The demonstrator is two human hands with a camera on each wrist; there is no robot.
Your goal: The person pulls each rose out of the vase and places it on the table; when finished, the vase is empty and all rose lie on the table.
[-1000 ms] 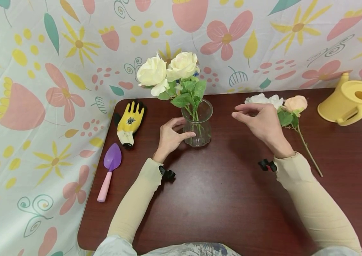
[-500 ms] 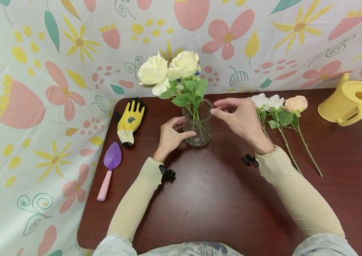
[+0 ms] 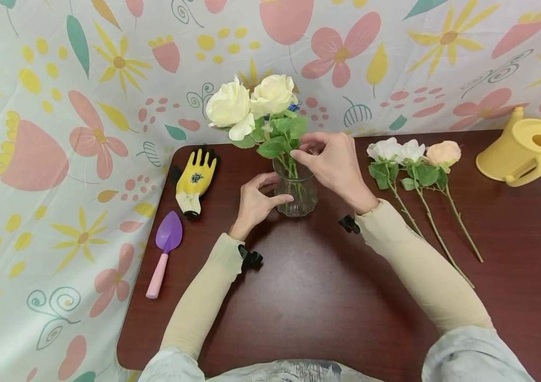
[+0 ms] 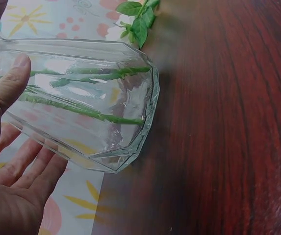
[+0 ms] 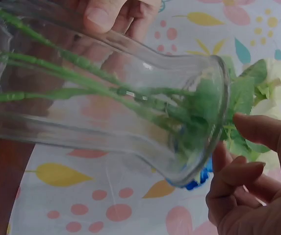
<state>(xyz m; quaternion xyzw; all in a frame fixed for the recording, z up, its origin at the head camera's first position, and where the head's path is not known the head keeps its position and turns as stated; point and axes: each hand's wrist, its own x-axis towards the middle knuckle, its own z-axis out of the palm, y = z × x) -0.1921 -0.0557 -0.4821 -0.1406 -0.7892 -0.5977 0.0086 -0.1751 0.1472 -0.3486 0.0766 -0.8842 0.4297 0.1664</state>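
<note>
A clear glass vase (image 3: 296, 204) stands on the dark wooden table (image 3: 294, 286), holding green stems (image 5: 62, 73). Two cream roses (image 3: 272, 95) rise from it, with a blue flower (image 5: 199, 180) partly hidden behind them. My left hand (image 3: 258, 202) grips the vase from its left side, thumb across the front and fingers behind, as the left wrist view shows. At the vase mouth is my right hand (image 3: 334, 164), its thumb close to the green leaves (image 5: 243, 98) just above the rim. A gap shows between that thumb and the bent fingers.
Right of the vase lie two white roses (image 3: 385, 150) and a peach rose (image 3: 444, 154), stems toward me. A yellow watering can (image 3: 514, 151) stands at the back right. On the left are a yellow-and-black glove (image 3: 196, 180) and a purple trowel (image 3: 169, 233). Flowered cloth (image 3: 108, 69) hangs behind.
My right hand has moved left from near the loose roses to the leaves at the vase mouth, uncovering those roses. My left hand has stayed on the vase.
</note>
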